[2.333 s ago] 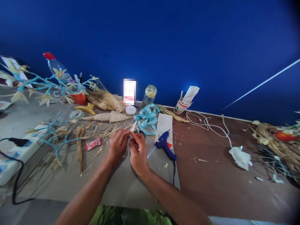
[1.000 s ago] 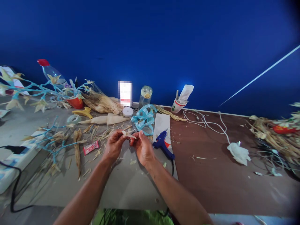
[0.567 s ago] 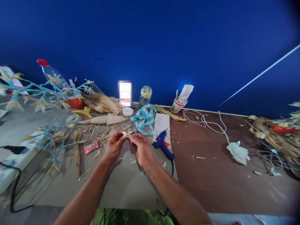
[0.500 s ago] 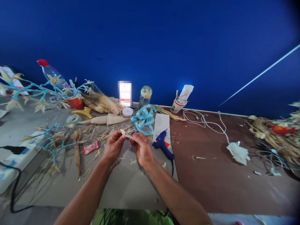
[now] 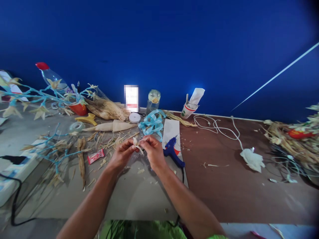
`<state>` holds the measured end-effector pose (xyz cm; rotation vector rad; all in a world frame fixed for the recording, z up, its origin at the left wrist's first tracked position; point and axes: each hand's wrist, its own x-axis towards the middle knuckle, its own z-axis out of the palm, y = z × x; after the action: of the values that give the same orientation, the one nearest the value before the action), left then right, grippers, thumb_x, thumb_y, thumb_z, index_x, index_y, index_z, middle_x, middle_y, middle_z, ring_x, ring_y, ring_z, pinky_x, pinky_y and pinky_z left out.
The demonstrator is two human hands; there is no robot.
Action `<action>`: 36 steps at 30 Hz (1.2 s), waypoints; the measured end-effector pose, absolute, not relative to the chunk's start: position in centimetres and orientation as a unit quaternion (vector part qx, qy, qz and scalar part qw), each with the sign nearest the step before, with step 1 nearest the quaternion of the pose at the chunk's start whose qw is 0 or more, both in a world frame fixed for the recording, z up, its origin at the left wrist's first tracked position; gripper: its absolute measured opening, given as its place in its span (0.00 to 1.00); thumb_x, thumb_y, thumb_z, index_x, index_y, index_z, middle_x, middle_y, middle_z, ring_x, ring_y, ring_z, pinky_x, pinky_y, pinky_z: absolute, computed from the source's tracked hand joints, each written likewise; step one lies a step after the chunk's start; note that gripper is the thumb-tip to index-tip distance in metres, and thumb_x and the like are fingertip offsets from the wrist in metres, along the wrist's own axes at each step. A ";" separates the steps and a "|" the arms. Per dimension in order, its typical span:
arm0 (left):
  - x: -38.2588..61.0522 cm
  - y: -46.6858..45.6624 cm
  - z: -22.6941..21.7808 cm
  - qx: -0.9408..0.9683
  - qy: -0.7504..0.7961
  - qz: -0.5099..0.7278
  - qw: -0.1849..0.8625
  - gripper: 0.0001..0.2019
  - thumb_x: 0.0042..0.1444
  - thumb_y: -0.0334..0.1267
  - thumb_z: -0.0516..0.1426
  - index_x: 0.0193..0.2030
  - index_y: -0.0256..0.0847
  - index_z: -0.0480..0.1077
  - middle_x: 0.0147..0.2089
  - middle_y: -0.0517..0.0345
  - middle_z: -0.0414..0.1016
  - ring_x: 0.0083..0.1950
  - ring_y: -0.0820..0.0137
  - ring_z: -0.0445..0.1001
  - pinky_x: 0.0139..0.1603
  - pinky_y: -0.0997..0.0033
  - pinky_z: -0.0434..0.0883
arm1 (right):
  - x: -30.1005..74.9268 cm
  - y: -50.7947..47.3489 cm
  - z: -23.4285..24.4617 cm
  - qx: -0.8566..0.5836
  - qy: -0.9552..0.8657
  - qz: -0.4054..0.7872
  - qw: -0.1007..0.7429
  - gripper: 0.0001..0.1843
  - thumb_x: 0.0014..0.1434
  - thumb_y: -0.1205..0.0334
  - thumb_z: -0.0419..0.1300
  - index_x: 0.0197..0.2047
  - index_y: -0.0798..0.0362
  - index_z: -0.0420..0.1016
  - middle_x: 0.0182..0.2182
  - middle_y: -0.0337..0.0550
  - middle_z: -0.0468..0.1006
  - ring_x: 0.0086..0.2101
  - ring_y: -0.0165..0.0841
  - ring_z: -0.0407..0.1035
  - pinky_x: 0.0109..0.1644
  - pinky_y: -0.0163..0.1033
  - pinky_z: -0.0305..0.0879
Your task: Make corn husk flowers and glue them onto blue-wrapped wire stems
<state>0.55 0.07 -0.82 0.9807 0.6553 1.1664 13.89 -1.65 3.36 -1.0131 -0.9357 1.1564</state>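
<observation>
My left hand [image 5: 121, 155] and my right hand [image 5: 154, 152] meet above the grey mat [image 5: 139, 196], both pinching a small pale piece of corn husk [image 5: 137, 144] between their fingertips. The husk piece is held just off the table. A blue glue gun [image 5: 173, 153] lies right beside my right hand, its black cord running toward me. A tangle of light blue ribbon [image 5: 152, 123] lies just beyond my hands, next to a white paper strip [image 5: 171, 128].
Dried husk scraps [image 5: 107, 139], a blue-wrapped branch with husk flowers [image 5: 53, 146] and a red cup [image 5: 79, 108] lie at left. A power strip [image 5: 15, 166], a jar [image 5: 153, 100], a paper cup [image 5: 188, 110], white cable [image 5: 219, 127] and a husk heap [image 5: 294, 142] surround them.
Both hands stayed together on the husk piece, working it between the fingertips; they shifted slightly up and the right hand's fingers moved closer over the piece. The view drifted a little.
</observation>
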 end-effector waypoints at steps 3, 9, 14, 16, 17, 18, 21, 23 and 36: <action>0.6 0.0 -0.5 0.440 0.283 0.516 0.679 0.07 0.47 0.39 0.64 0.29 0.37 0.73 0.26 0.59 0.72 0.30 0.74 0.67 0.36 0.73 0.64 | 13.6 -1.6 3.6 -0.403 -0.303 0.613 0.608 0.09 0.44 0.60 0.62 0.18 0.52 0.67 0.17 0.32 0.68 0.23 0.27 0.61 0.33 0.36 0.58; 0.8 -0.2 -0.4 0.417 0.284 0.508 0.698 0.10 0.43 0.41 0.66 0.28 0.37 0.73 0.24 0.59 0.70 0.29 0.73 0.67 0.36 0.71 0.64 | 13.4 -1.3 3.2 -0.370 -0.242 0.699 0.563 0.08 0.41 0.62 0.63 0.17 0.54 0.69 0.15 0.34 0.71 0.18 0.26 0.61 0.30 0.35 0.57; 0.7 -0.2 -0.7 0.410 0.284 0.499 0.709 0.09 0.44 0.40 0.66 0.29 0.38 0.74 0.25 0.59 0.71 0.29 0.73 0.68 0.37 0.72 0.65 | 13.6 -1.1 2.6 -0.362 -0.209 0.713 0.562 0.08 0.40 0.62 0.63 0.16 0.54 0.70 0.15 0.34 0.72 0.18 0.26 0.61 0.28 0.35 0.56; 0.7 -0.2 -0.8 0.406 0.286 0.497 0.712 0.09 0.44 0.39 0.66 0.30 0.38 0.74 0.26 0.59 0.72 0.29 0.74 0.68 0.36 0.72 0.65 | 13.7 -1.2 2.5 -0.364 -0.200 0.718 0.559 0.09 0.41 0.61 0.64 0.16 0.53 0.69 0.15 0.34 0.72 0.18 0.26 0.61 0.27 0.35 0.56; 0.7 -0.2 -0.8 0.407 0.286 0.496 0.712 0.09 0.44 0.39 0.66 0.30 0.38 0.74 0.26 0.59 0.72 0.29 0.74 0.68 0.36 0.72 0.64 | 13.7 -1.2 2.5 -0.366 -0.196 0.720 0.556 0.10 0.41 0.61 0.64 0.16 0.53 0.69 0.15 0.33 0.71 0.18 0.26 0.62 0.27 0.35 0.56; 0.7 -0.2 -0.9 0.409 0.286 0.496 0.711 0.09 0.44 0.39 0.66 0.29 0.38 0.73 0.26 0.59 0.72 0.29 0.74 0.68 0.35 0.73 0.64 | 13.7 -1.2 2.5 -0.367 -0.193 0.722 0.554 0.10 0.41 0.61 0.64 0.16 0.53 0.68 0.15 0.33 0.71 0.18 0.26 0.62 0.27 0.35 0.57; 0.7 -0.2 -1.0 0.413 0.282 0.494 0.712 0.08 0.45 0.39 0.65 0.29 0.38 0.73 0.25 0.60 0.71 0.29 0.74 0.68 0.35 0.73 0.64 | 13.6 -1.0 2.1 -0.369 -0.197 0.722 0.551 0.10 0.41 0.60 0.64 0.16 0.54 0.69 0.16 0.35 0.72 0.17 0.26 0.61 0.26 0.35 0.57; 0.8 -0.2 -1.0 0.408 0.277 0.496 0.715 0.08 0.45 0.39 0.65 0.30 0.38 0.73 0.25 0.60 0.71 0.29 0.74 0.68 0.36 0.73 0.64 | 13.5 -0.8 1.7 -0.373 -0.177 0.716 0.562 0.10 0.41 0.60 0.64 0.17 0.54 0.69 0.16 0.35 0.71 0.18 0.26 0.60 0.25 0.35 0.55; 0.3 0.5 -0.9 0.435 0.390 0.580 0.568 0.12 0.40 0.41 0.67 0.30 0.39 0.73 0.27 0.60 0.73 0.30 0.74 0.69 0.34 0.74 0.65 | 14.2 -1.6 2.7 -0.373 -0.144 0.753 0.523 0.23 0.43 0.40 0.61 0.16 0.53 0.68 0.17 0.39 0.70 0.20 0.28 0.60 0.26 0.35 0.56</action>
<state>0.30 0.50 -0.88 1.0229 0.9166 1.3618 14.23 -1.55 2.71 -0.8924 -0.3447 1.8038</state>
